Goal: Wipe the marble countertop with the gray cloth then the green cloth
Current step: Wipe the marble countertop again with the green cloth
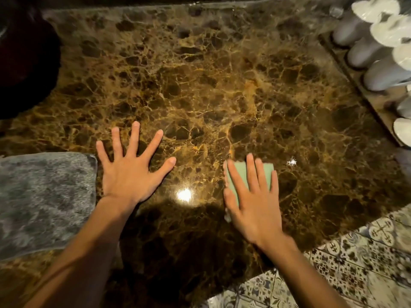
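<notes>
The brown marble countertop fills most of the view and shines under a light. My right hand presses flat on a small folded green cloth, whose far edge shows between and beyond my fingers. My left hand lies flat on the bare marble with its fingers spread wide and nothing under it. The fluffy gray cloth lies spread on the counter at the left, just beside my left hand and not touched by it.
A row of white upside-down cups stands on a tray along the right edge. A dark round object sits at the far left. The counter's front right corner drops off to a patterned tile floor.
</notes>
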Motion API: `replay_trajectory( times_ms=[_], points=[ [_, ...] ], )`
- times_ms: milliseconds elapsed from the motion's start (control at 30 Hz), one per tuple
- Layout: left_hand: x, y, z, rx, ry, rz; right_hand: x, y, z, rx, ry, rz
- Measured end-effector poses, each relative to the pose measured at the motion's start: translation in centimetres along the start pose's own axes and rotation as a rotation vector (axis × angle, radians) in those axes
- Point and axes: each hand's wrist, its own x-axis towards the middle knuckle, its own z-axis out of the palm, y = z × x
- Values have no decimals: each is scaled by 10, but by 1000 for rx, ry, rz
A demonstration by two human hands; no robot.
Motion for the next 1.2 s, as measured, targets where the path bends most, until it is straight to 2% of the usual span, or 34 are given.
replay_trajectory(
  times_ms=[133,233,400,667,833,933,1033,1200],
  points=[
    [1,0,0,-1,-8,2,-92,-2,15,-3,-36,7],
    [0,0,0,1,-13,1,-98,-2,15,11,-62,25],
    [1,0,-1,1,-7,1,-43,7,4,8,-39,35],
    [1,1,0,6,-13,-5,167,46,-32,36,-17,137],
    [2,1,0,2,-6,-2,246,67,-55,83,-89,240],
    [1,0,1,-1,0,-5,257,68,-54,93,-80,281],
    [1,0,0,5,-8,-5,248,67,-52,82,-50,245],
    [1,1,0,4,-7,-3,182,60,-36,55,4,194]
  ],
)
